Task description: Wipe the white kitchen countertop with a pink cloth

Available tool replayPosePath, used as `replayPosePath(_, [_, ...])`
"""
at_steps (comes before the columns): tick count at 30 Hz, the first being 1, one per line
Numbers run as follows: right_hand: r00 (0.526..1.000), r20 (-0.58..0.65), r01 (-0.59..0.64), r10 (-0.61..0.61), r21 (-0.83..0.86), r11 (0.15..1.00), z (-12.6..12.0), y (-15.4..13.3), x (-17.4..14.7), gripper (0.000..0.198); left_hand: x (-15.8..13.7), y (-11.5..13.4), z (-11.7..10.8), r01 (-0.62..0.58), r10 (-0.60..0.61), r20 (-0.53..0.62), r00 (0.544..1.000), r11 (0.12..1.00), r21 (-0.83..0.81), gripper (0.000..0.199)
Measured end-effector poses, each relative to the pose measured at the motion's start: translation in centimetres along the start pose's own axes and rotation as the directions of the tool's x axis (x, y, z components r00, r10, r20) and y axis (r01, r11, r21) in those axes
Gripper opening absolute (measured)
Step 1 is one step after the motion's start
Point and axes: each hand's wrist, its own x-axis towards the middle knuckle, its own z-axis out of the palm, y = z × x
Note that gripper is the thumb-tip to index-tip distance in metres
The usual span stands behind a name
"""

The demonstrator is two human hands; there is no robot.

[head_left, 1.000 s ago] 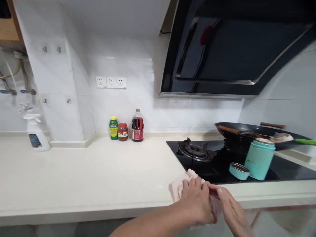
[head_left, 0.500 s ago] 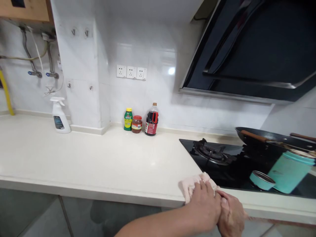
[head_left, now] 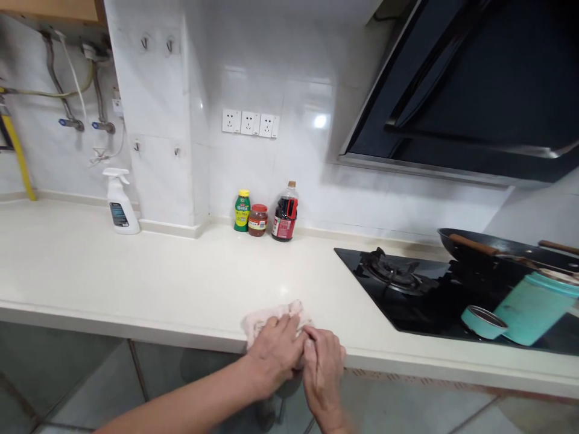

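Observation:
A pale pink cloth (head_left: 257,319) lies bunched at the front edge of the white countertop (head_left: 181,277). My left hand (head_left: 275,349) presses down on it, fingers curled over its folds. Right beside it and touching it, my right hand (head_left: 323,367) is closed at the cloth's right side, thumb along the top; the part of the cloth within its grip is mostly hidden.
Against the back wall stand a green bottle (head_left: 242,211), a red-lidded jar (head_left: 258,220) and a dark sauce bottle (head_left: 284,217). A spray bottle (head_left: 120,205) is at left. To the right, the gas stove (head_left: 384,295) bears a wok (head_left: 511,246), a teal container (head_left: 536,307) and its lid (head_left: 484,322).
Both hands have slid the cloth to the left along the counter's front edge, away from the stove. The camera view has shifted slightly.

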Motion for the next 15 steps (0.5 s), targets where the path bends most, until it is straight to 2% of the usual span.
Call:
replayPosePath(2, [0.985, 0.162, 0.038, -0.057, 0.119, 0.992, -0.4, -0.6, 0.9, 0.029, -2.2, -2.1, -0.6, 0.036, -0.035, 0.043, 0.998, 0.999, -0.020, 0.072])
replayPosePath(3, [0.975, 0.206, 0.055, -0.084, 0.142, 0.988, -0.9, -0.2, 1.7, 0.029, -3.2, -3.1, -0.9, 0.056, -0.054, 0.066, 0.996, 0.998, -0.027, 0.075])
replayPosePath(5, [0.975, 0.201, 0.074, -0.092, 0.094, 0.993, -2.2, 1.7, 3.7, 0.032, -5.3, -4.8, -1.4, 0.107, -0.103, 0.114, 0.988, 0.994, -0.037, 0.077])
replayPosePath(8, [0.990, 0.125, 0.073, -0.071, -0.014, 0.997, -4.1, 5.7, 6.9, 0.047, -7.6, -6.2, -1.9, 0.206, -0.198, 0.172, 0.965, 0.978, -0.033, 0.080])
replayPosePath(12, [0.986, 0.145, 0.082, -0.080, -0.005, 0.997, -5.3, 9.0, 8.5, 0.051, -7.9, -5.5, -2.5, 0.314, -0.313, 0.180, 0.933, 0.949, 0.021, 0.085])
replayPosePath(15, [0.964, 0.260, 0.068, -0.057, -0.034, 0.997, -5.0, 10.1, 7.6, 0.049, -6.0, -3.6, -2.2, 0.331, -0.342, 0.200, 0.918, 0.940, 0.085, 0.091])
